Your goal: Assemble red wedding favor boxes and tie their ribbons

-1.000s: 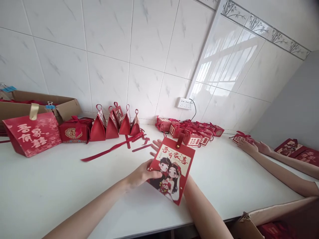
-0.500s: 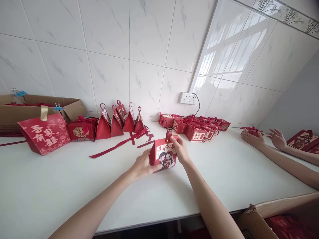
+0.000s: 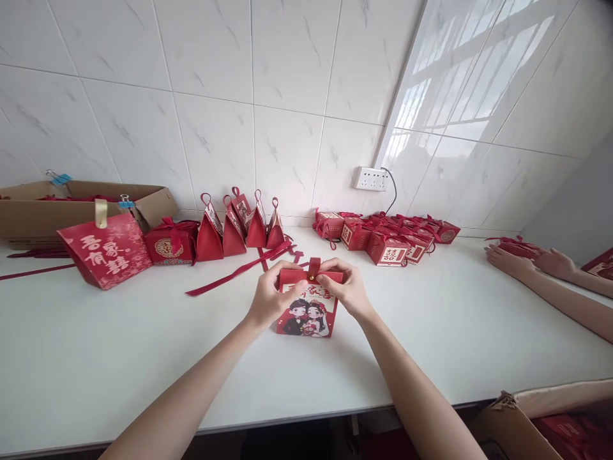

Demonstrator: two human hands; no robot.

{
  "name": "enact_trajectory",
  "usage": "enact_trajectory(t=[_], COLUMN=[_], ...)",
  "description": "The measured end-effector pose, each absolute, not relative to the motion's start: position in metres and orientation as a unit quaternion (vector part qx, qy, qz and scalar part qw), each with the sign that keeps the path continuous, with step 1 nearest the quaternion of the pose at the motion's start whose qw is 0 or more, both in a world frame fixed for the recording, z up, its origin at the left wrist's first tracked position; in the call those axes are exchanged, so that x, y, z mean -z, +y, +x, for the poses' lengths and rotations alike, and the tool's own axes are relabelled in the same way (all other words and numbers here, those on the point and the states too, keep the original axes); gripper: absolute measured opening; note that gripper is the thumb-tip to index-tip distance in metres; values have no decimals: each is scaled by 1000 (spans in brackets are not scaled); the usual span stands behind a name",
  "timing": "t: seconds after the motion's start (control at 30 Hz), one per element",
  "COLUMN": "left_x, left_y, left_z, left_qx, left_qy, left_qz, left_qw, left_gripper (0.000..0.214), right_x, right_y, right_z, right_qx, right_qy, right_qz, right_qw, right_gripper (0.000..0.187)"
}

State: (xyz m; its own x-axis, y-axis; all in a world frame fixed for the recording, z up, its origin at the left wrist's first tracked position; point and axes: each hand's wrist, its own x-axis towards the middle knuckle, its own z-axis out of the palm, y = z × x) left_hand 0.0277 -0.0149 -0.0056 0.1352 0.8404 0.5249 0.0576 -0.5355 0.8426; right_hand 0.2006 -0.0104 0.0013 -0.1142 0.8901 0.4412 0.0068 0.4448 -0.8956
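Observation:
A red gift box (image 3: 306,314) with a cartoon bridal couple on its front stands upright on the white table (image 3: 201,358), facing me. My left hand (image 3: 276,295) pinches its top edge from the left, thumb on the front and fingers behind. On the right side of the same edge, my right hand (image 3: 347,289) does likewise, its thumb close to the small gold stud. Between my hands a red ribbon loop sticks up from the box top. Behind the box lies a loose red ribbon (image 3: 234,276).
Triangular red boxes with loops (image 3: 234,236) stand by the wall. Left are a larger red box (image 3: 108,252), a bow-tied box (image 3: 171,243) and a cardboard carton (image 3: 29,220). Several bow-tied boxes (image 3: 390,249) sit right. A co-worker's hands (image 3: 512,262) hold another. An open carton (image 3: 550,402) is below.
The box has turned to face me squarely and stands on the table. My left hand has moved from its side up to the top edge. The co-worker's hands have come together.

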Motion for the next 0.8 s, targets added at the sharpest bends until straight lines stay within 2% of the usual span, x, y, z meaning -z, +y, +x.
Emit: enact_trajectory(t=[0.33, 0.63, 0.8], left_x=[6, 8, 7], left_y=[-14, -17, -17], left_z=[32, 34, 36], left_qx=[-580, -576, -578], left_qy=[377, 360, 383], left_qz=[656, 640, 648], left_qw=[300, 360, 315], left_gripper=[16, 22, 22], right_x=[-5, -4, -2], right_y=[-16, -15, -14], right_z=[193, 191, 192], right_qx=[-384, -357, -337], right_qy=[-643, -655, -666], right_qz=[-367, -362, -366], right_qw=[552, 559, 556], right_gripper=[15, 11, 10])
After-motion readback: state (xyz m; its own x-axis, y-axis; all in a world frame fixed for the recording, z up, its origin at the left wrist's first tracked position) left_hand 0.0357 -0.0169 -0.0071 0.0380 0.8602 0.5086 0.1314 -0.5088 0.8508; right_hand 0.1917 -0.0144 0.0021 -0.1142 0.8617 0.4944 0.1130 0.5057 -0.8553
